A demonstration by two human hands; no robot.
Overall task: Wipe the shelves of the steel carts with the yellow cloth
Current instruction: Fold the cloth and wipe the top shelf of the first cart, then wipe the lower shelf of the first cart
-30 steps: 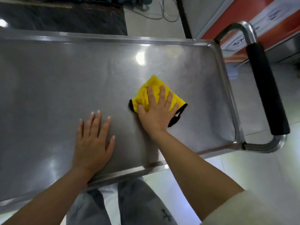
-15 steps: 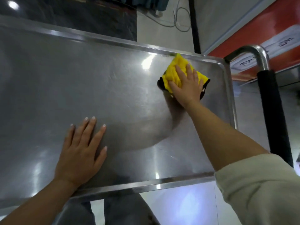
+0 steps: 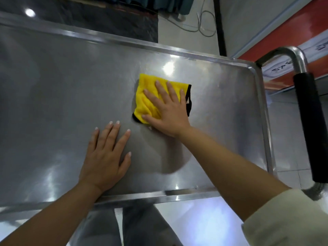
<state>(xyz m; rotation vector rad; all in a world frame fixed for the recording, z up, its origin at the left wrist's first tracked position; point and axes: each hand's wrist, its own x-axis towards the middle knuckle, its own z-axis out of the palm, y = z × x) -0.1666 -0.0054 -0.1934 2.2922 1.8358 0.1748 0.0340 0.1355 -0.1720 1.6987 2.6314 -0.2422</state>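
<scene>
A: Where is the yellow cloth [image 3: 148,96] seen?

B: It is laid flat on the top shelf [image 3: 58,89] of the steel cart, in the right half, nearer to the far rim than to the near one. A black edge is seen along its right side and at its lower left corner.

A: How is the right hand [image 3: 167,110] placed?

B: It is pressed down on the cloth with the fingers straight and spread apart. The cloth is not pinched; it is only covered by the palm and the fingers. The thumb is laid along the cloth's near edge.

A: And the left hand [image 3: 106,157]?

B: It is rested flat on the bare steel, near to the near rim, with the fingers straight and a little spread. It is kept apart from the cloth, to the left of it and nearer to the person.

A: What else is shown?

B: At the right end of the cart a steel handle [image 3: 308,121] with a black grip is seen. A cream sleeve [image 3: 284,219] is pushed up on the right arm. Behind the cart, a cable [image 3: 204,23] is lying on the pale floor.
</scene>
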